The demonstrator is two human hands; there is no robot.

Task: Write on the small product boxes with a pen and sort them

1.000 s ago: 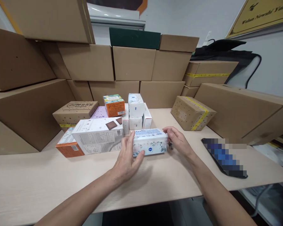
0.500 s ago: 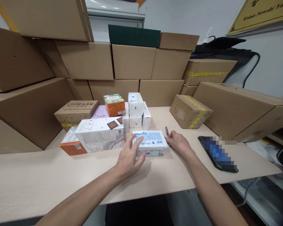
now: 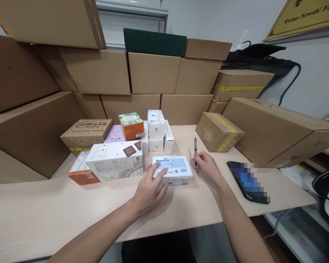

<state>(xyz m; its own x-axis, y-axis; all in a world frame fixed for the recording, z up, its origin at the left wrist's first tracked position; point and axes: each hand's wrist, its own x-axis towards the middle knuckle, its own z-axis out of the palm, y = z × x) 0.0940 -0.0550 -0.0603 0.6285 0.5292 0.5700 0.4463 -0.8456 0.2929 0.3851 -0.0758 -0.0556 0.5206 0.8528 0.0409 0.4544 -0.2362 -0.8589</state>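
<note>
A white-and-blue pack of tissues [image 3: 178, 170] marked "Manhua" lies on the table in front of me. My left hand [image 3: 151, 184] rests on its left end, with spread fingers on the top and the thumb near the front side. To the right of the pack, my right hand [image 3: 205, 164] pinches a dark pen [image 3: 195, 144] between thumb and fingers. The pen points away from me, and its near end shows just below my fingertips.
Left of the pack are a white carton [image 3: 115, 160], an orange box [image 3: 131, 126] and a brown box [image 3: 86, 133]. More tissue packs [image 3: 156, 124] are stacked behind. A phone [image 3: 248, 182] lies at right, near a yellow-taped box [image 3: 219, 131]. Large cartons [image 3: 153, 73] wall the back.
My right hand has drawn the pen upright in view, clear of the pack's right side. My left hand stays on the tissue pack. The whole view has shifted slightly.
</note>
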